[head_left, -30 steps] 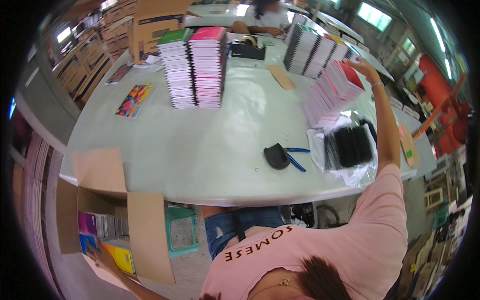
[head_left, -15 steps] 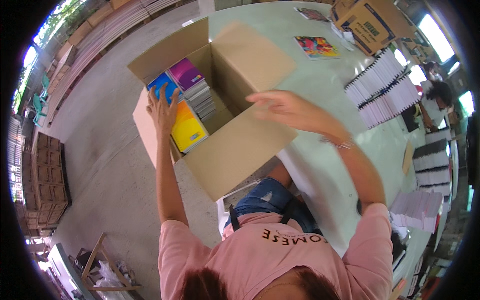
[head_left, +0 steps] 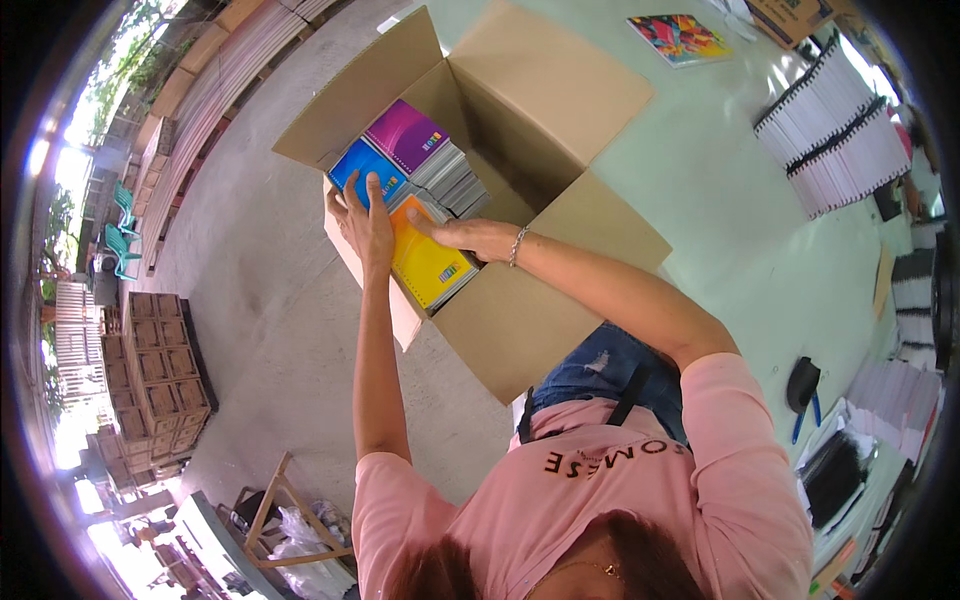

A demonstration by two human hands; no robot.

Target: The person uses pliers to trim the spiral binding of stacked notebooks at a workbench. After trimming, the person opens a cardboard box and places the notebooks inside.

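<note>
An open cardboard box (head_left: 530,345) has stacked notebooks along its left side. A purple notebook (head_left: 408,135) tops the far stack, a blue notebook (head_left: 368,172) lies beside it, and a yellow notebook (head_left: 425,265) is nearest me. My left hand (head_left: 365,225) rests with fingers spread over the edge of the blue notebook. Inside the box, my right hand (head_left: 465,236) lies at the right edge of the yellow notebook, thumb on its cover; its other fingers are hidden below.
The box stands on a pale green table (head_left: 690,225). Spiral-bound stacks (head_left: 835,130) stand to the right, and a colourful booklet (head_left: 680,38) lies at the far side. Pliers with blue handles (head_left: 803,390) lie at the right. Stacked cartons (head_left: 160,375) stand on the floor at left.
My right hand has come from above the box's right side down to the yellow notebook. My left hand stays at the blue notebook. The whole view has shifted.
</note>
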